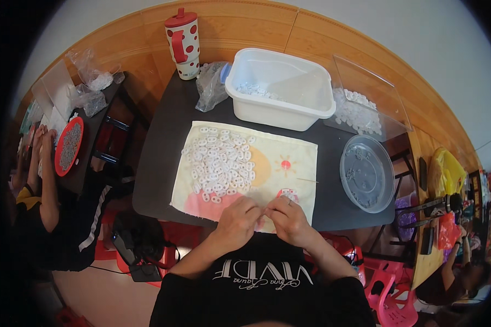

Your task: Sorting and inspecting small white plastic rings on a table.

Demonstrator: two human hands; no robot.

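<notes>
My left hand (238, 220) and my right hand (290, 219) meet at the front edge of a pale yellow printed cloth (278, 140). Both have their fingers pinched together, tip to tip; whatever they hold is too small and covered to make out. Beyond my left hand, a heap of small white oval plastic pieces with two holes each (221, 161) spreads over the cloth. Just past my right fingers sits a small cluster of tiny shiny parts (289, 194). A thin needle-like stick (308, 180) lies to its right.
Behind the cloth stand a white tub (289, 115), a plastic bag (211, 87) and a spotted tumbler (183, 46). At right are a clear box (390, 98) of white pieces and a round clear tray (367, 203). Co-workers' hands (45, 136) show beside a red tray (59, 163).
</notes>
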